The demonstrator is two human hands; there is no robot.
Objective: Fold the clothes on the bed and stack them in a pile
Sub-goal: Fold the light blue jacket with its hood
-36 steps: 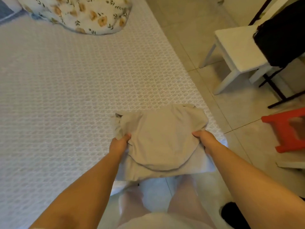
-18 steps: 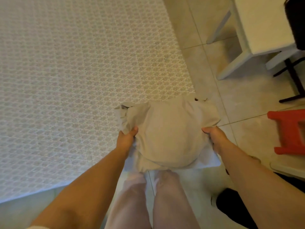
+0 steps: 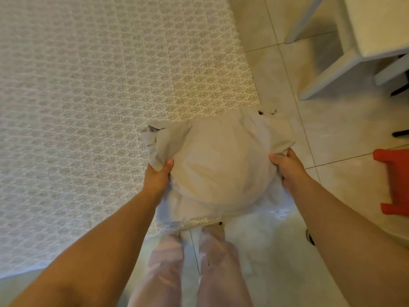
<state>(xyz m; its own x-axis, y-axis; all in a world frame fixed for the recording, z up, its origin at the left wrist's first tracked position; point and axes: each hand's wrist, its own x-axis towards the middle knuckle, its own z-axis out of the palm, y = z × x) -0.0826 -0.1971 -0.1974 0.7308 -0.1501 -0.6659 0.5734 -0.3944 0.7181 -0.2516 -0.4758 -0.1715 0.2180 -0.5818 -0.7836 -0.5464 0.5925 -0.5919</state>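
I stand at the corner of the bed [image 3: 93,111], whose white cover has a raised, woven lattice pattern and runs away to the left and to the far side of me. A folded beige garment [image 3: 218,165] sits at that near right corner of the bed, partly over the edge, and I hold it on both sides. My left hand [image 3: 157,176] grips its left edge, thumb on top of the bunched cloth and the other fingers curled underneath, out of sight. My right hand [image 3: 287,168] pinches the right edge, thumb and curled fingers closed on a fold of the fabric. The top of the garment bulges into a smooth rounded shape, and its lower layer hangs past the edge of the bed, above my legs [image 3: 190,269] in pale trousers. To the right of the bed lies a floor [image 3: 345,134] of pale glossy tiles with thin joints. On the floor beyond the bed's right side stands a white chair [image 3: 345,63], and nearer to me, further right, a red stool [image 3: 396,182] is cut by the frame. The picture is a little blurred.
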